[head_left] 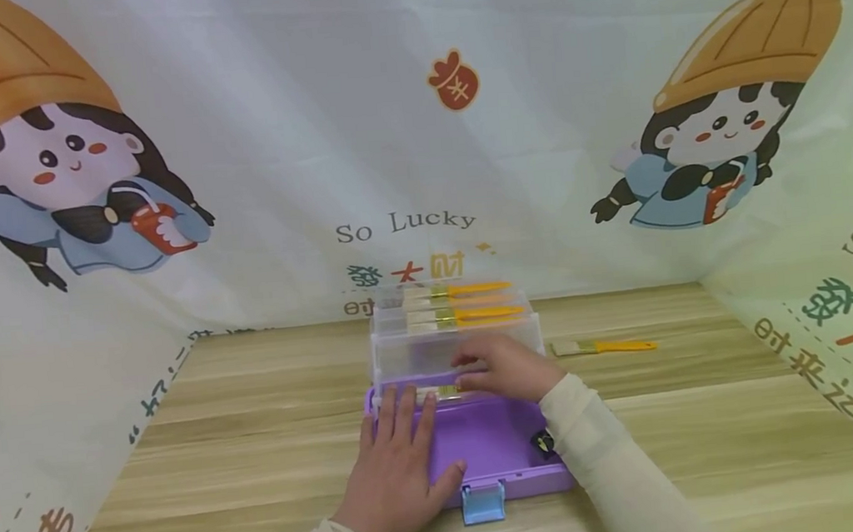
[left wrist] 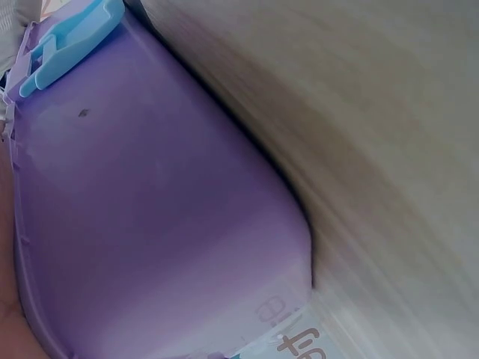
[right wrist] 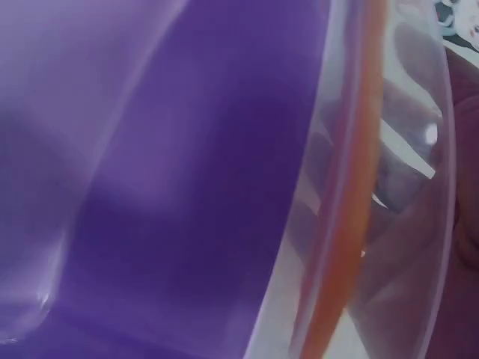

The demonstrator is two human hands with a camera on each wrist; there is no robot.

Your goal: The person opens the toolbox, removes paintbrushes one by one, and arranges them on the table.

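A purple box (head_left: 485, 437) lies opened out, with clear trays (head_left: 411, 359) raised at its back. Several paintbrushes with yellow handles (head_left: 486, 314) lie across the upper trays. In the low tray sits another paintbrush (head_left: 426, 394), its handle mostly hidden by the right hand. My left hand (head_left: 401, 468) rests spread over the box's left edge. My right hand (head_left: 502, 366) hovers at the low tray, fingers bent and fingertips close to that brush, with a gap showing between thumb and fingers. Through clear plastic in the right wrist view, the hand shows behind an orange handle (right wrist: 348, 224).
One more yellow-handled paintbrush (head_left: 617, 346) lies on the wooden table right of the trays. A small black item (head_left: 541, 442) sits inside the box near the right sleeve. The blue latch (head_left: 483, 504) sticks out in front. A printed cloth (head_left: 267, 145) hangs around the table.
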